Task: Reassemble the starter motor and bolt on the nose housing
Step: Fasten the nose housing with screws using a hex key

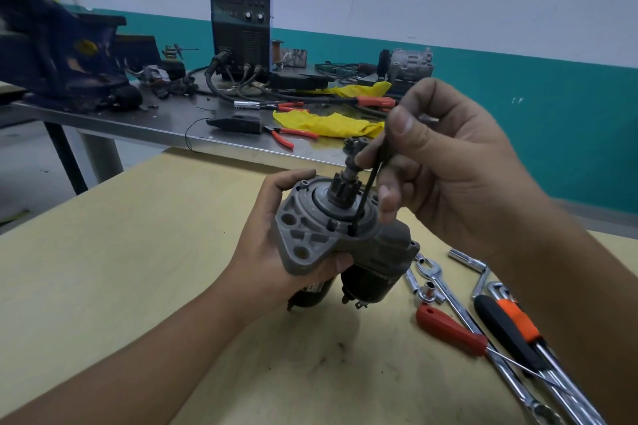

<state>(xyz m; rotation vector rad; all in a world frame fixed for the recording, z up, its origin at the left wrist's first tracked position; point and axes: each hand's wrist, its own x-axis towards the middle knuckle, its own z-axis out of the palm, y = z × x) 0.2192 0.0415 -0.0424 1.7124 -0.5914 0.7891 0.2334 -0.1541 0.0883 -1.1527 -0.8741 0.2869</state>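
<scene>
Gripping the starter motor (348, 245) from below, the left hand (276, 245) curls its fingers round the grey cast nose housing (310, 238), lifted above the pale wooden table (138, 286). Much of the motor's dark cylindrical body sits behind the housing and the palm, so its lower end is hard to make out. A toothed pinion gear (343, 190) stands up from the housing's round face on a short shaft. The right hand (448, 166) pinches a thin black hex key (364, 197) between thumb and fingers; the key's tip meets the housing's rim, and its upper end is hidden in the grip. Chrome socket wrenches (445, 290), a red-handled screwdriver (448, 328) and a black-and-orange one (507, 324) lie at right, partly cut off by the forearm and frame edge. Behind, a steel bench (155, 121) carries blurred clutter, yellow cloth (328, 122) and a dark boxy machine (240, 34).
</scene>
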